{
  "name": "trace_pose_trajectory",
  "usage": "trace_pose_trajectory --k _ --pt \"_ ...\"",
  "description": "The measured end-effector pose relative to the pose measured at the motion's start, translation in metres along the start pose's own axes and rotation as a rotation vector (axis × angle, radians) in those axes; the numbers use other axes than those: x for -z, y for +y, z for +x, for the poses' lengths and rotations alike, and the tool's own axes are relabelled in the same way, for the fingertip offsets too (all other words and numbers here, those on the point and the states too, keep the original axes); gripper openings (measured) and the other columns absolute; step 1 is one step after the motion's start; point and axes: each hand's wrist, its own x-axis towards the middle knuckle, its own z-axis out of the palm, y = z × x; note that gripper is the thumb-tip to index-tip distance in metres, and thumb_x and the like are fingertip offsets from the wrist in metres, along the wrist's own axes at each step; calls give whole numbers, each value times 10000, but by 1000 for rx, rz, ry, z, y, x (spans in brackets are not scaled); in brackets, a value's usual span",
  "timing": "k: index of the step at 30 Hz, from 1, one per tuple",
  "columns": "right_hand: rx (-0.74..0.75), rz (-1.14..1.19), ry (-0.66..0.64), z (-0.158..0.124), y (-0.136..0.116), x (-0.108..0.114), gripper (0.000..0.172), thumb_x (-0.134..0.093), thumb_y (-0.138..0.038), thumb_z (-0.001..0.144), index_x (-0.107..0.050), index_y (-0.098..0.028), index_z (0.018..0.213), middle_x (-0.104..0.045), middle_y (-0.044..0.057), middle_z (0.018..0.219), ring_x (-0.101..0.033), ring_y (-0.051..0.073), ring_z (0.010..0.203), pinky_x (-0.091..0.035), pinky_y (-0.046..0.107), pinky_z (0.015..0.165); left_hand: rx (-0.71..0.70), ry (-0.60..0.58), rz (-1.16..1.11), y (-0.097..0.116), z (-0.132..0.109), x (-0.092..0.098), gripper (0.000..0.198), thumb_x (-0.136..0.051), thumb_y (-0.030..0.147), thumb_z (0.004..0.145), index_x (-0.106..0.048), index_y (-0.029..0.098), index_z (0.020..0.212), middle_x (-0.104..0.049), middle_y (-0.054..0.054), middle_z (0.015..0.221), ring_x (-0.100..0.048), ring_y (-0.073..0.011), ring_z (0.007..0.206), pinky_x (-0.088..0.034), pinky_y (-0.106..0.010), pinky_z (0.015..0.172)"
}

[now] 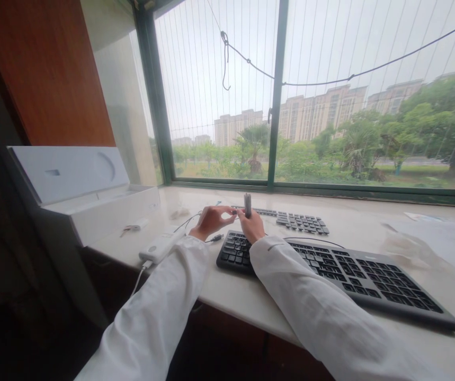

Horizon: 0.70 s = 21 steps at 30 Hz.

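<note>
My left hand (212,221) pinches a small dark keycap (234,212) between thumb and fingertips. Close beside it, my right hand (252,226) is closed around a short grey cylindrical tool (247,203) that points upward; its kind is not clear. Both hands meet above the far left end of a black keyboard (386,280), and my right forearm crosses over it. Many of the keyboard's key positions look bare, while caps sit on its left-hand part. Behind the hands, loose black keycaps (302,223) lie in rows on the table.
A white device (159,247) with cables lies left of the hands, near a dark cable plug (216,238). An open white box (112,209) stands at the left end of the table (227,296). Papers (445,243) lie at right, and a window rises behind.
</note>
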Motion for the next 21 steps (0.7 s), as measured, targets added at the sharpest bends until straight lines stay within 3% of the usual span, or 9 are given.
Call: trace_pose_trajectory --k 8,16,21 --pt "10 -21 -16 0 1 0 269 -525 -442 785 -625 -193 796 -669 57 805 -588 212 768 -399 316 707 -39 55 -22 -1 0 -3 238 -611 331 826 -712 221 1011 -733 -24 925 -676 -180 890 -487 -264 813" --pt "-12 -44 -24 0 -1 -1 238 -520 -402 801 -617 -185 812 -670 64 825 -591 217 793 -401 316 720 -18 15 -43 3 1 -1 256 -632 374 817 -713 226 1010 -730 -35 964 -662 -192 942 -478 -270 844" --pt "-4 10 -19 -2 0 -2 309 -477 -426 830 -656 -184 897 -687 83 911 -602 226 856 -417 322 743 -18 17 -46 2 1 0 261 -609 422 838 -720 229 975 -729 -29 951 -658 -181 929 -469 -252 820"
